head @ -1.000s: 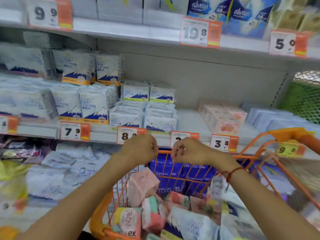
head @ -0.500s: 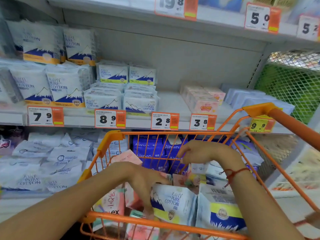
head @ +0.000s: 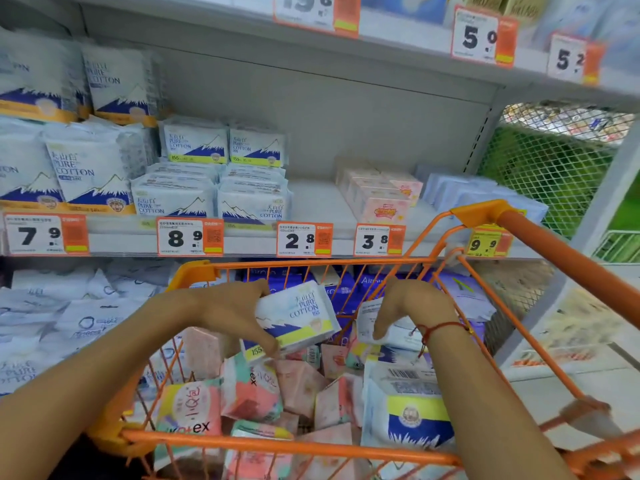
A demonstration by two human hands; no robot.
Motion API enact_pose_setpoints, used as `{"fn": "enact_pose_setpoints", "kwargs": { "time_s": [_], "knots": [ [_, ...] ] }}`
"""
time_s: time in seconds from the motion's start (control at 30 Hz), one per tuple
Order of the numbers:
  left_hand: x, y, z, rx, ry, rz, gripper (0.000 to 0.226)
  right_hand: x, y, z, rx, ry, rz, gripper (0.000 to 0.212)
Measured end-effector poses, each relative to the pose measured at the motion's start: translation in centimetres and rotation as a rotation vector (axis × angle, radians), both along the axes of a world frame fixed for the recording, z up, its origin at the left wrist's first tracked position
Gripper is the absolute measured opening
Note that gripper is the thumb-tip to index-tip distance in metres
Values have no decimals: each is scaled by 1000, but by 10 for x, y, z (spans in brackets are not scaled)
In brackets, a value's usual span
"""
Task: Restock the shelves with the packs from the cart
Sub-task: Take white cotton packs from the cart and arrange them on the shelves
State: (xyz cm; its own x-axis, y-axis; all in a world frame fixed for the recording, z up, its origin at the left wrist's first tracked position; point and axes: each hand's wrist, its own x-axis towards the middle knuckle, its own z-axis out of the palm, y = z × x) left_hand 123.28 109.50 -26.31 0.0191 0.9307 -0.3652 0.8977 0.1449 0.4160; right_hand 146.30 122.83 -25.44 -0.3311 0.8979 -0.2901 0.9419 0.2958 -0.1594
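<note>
Above the orange cart (head: 349, 448), my left hand (head: 232, 313) is gripping a Pure Cotton pack (head: 298, 317), thumb underneath, while my right hand (head: 412, 306) is curling around a white pack (head: 384, 327).

Grey metal shop shelving fills the view. A plain grey back panel (head: 346, 133) rises behind the middle shelf (head: 318, 202), and a perforated upright (head: 479, 140) marks the bay's right edge. Orange and white price tags (head: 304, 240) line the shelf fronts, reading 7.9, 8.9, 2.8 and 3.8, with more tags on the shelf above (head: 398, 32). To the right, white wire mesh (head: 554, 168) stands before blurred green. Pale floor (head: 561, 386) shows at lower right. The light is flat and even.
</note>
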Motion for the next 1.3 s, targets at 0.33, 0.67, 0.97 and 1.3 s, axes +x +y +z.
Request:
{"fn": "enact_pose_setpoints", "kwargs": {
  "time_s": [0.33, 0.67, 0.97, 1.3],
  "knots": [
    [-32, -13, 41, 340, -4, 3, 90, -19, -26, 46, -358, 337, 187, 57],
    [-45, -4, 32, 800, -95, 416, 104, -17, -21, 35, -953, 1083, -154, 29],
    [-17, -2, 31, 890, -324, 517, 67, -16, -14, 22, -1236, 1481, -199, 78],
    [-38, -8, 51, 915, -284, 633, 71, -36, -23, 32, -860, 1574, -72, 65]
  ]
}}
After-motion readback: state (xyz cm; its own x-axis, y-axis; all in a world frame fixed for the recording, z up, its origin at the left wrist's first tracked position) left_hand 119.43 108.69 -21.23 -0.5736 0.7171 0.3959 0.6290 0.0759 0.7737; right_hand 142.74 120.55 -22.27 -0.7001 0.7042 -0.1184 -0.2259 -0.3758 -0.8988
